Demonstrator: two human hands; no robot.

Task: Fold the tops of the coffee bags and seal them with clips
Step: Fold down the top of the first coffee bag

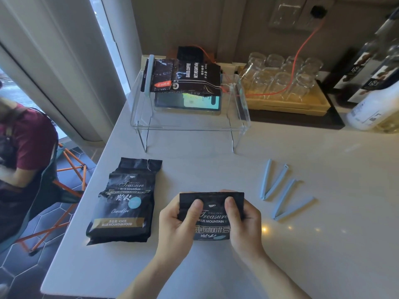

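**Fold in progress on the held coffee bag, clips not yet used**

Well to the left of the left hand, a second coffee bag (123, 201) lies flat on the white counter (323, 244), its top unfolded and unclipped. The left hand (177, 223) clamps the left edge of the held bag (212, 214), thumb on the front face. The right hand (244, 221) clamps the right edge the same way. The top appears turned down into a straight fold. Judgement: keep both thumbs pressing the crease flat and level, then free only one hand for a clip. Just right of the right hand, two open blue clips (280, 188) lie on the counter. Beyond both hands, a clear acrylic stand (190, 124) carries a third bag (185, 77) with a clip (149, 76) on its end. Right of the stand, a wooden tray (287, 104) holds upturned glasses (280, 76).
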